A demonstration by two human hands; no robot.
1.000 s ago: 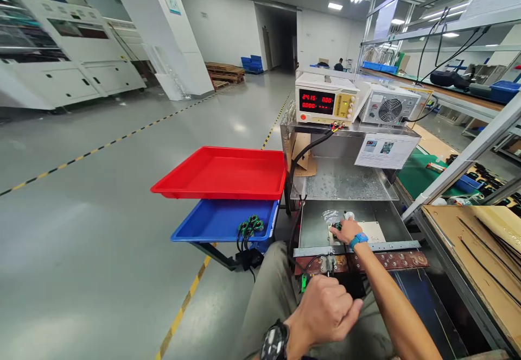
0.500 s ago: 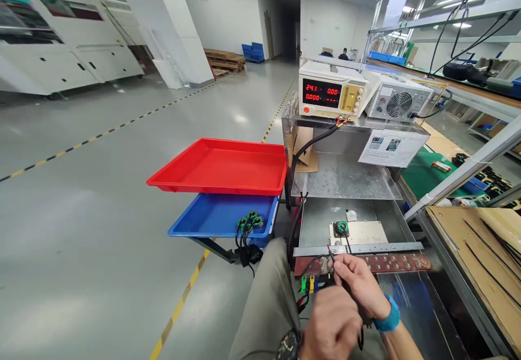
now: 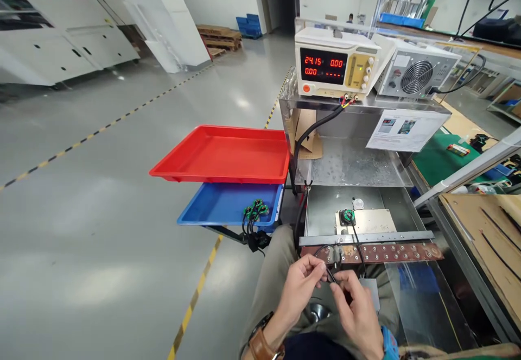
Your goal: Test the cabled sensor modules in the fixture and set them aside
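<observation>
Lower centre, a person's left hand (image 3: 300,283) and right hand (image 3: 359,301) pinch a thin black cable (image 3: 331,276) between them, just below a brown strip (image 3: 391,252). Right of centre, a round green part (image 3: 348,216) sits on a pale plate (image 3: 376,220). Upper right, a power supply (image 3: 336,67) shows red digits (image 3: 312,61); near centre, a red tray (image 3: 228,151) stands above a blue tray (image 3: 220,205).

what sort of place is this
Most likely a factory floor or electronics workshop: the boxy white power supply with its red digital display, the black-and-yellow striped floor line and the stack of brown wooden pallets all suggest it.
</observation>
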